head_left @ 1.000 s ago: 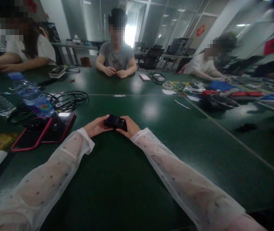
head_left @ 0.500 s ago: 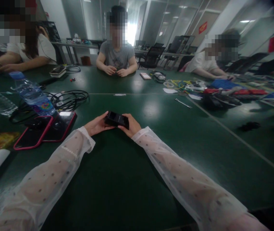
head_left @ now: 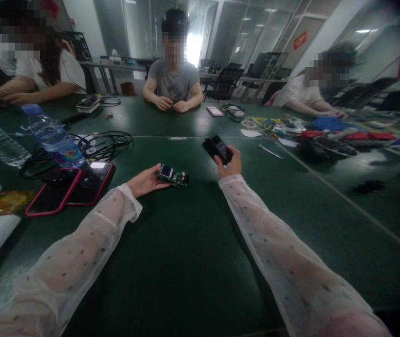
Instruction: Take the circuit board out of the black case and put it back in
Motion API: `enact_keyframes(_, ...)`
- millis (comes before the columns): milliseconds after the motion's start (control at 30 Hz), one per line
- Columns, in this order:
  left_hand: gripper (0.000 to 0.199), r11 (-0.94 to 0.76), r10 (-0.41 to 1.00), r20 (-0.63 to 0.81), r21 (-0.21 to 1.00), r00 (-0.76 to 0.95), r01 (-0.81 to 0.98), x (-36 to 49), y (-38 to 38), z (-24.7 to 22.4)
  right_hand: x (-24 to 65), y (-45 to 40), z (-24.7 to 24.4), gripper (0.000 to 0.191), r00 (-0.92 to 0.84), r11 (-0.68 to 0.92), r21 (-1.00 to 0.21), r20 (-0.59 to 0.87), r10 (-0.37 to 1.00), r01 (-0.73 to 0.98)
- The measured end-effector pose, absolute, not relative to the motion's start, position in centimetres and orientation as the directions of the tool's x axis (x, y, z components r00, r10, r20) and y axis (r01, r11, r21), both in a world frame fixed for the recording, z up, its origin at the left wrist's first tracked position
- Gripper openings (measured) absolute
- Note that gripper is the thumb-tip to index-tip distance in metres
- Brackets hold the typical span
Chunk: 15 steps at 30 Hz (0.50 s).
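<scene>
My left hand [head_left: 148, 181] grips the left end of a circuit board [head_left: 174, 176], which has a small screen and bare green electronics showing. Up and to the right, my right hand [head_left: 231, 164] holds a black cover [head_left: 216, 148] between thumb and fingers, tilted and apart from the board. Left of my left hand, two phones with red-pink edges [head_left: 90, 185] lie overlapping on the green table [head_left: 171, 262].
Two water bottles [head_left: 54, 138] lean at the left beside coiled black cables [head_left: 112, 142]. A wrench [head_left: 270, 151] lies right of the cover, before a heap of cables and bags [head_left: 340, 135]. Across the table sits a person in grey [head_left: 173, 82]; others sit at both sides.
The black cover has come off the board. My right hand has carried it up and to the right, while my left hand has kept the board, now uncovered.
</scene>
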<state>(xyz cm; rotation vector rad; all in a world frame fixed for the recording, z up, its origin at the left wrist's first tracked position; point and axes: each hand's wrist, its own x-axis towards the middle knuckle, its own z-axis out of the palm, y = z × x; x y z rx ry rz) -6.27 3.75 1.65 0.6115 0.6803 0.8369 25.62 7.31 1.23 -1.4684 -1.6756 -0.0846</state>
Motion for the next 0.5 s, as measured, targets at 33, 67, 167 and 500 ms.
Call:
enact_keyframes(33, 0.016, 0.526, 0.823, -0.296, 0.721, 0.485, -0.451, -6.3, 3.8, 1.6, 26.5, 7.7, 1.1, 0.059, 0.11, 0.268, -0.485, 0.619, 0.778, 0.832)
enact_keyframes(67, 0.017, 0.523, 0.823, -0.297, 0.727, 0.484, -0.444, -6.3, 3.8, 1.6, 27.3, 8.0, 0.8, 0.059, 0.127, 0.246, -0.492, 0.607, 0.785, 0.835)
enact_keyframes(167, 0.018, 0.518, 0.821, -0.294, 0.743, 0.49, -0.423, -6.2, 3.8, 1.5, 28.9, 9.0, -0.1, 0.059, 0.158, 0.193, -0.5, 0.577, 0.802, 0.845)
enact_keyframes(500, 0.018, 0.526, 0.808, -0.29, 0.747, 0.513, -0.406, -6.3, 3.8, 1.5, 30.0, 11.0, -2.2, 0.057, 0.165, 0.078, -0.428, 0.501, 0.85, 0.9)
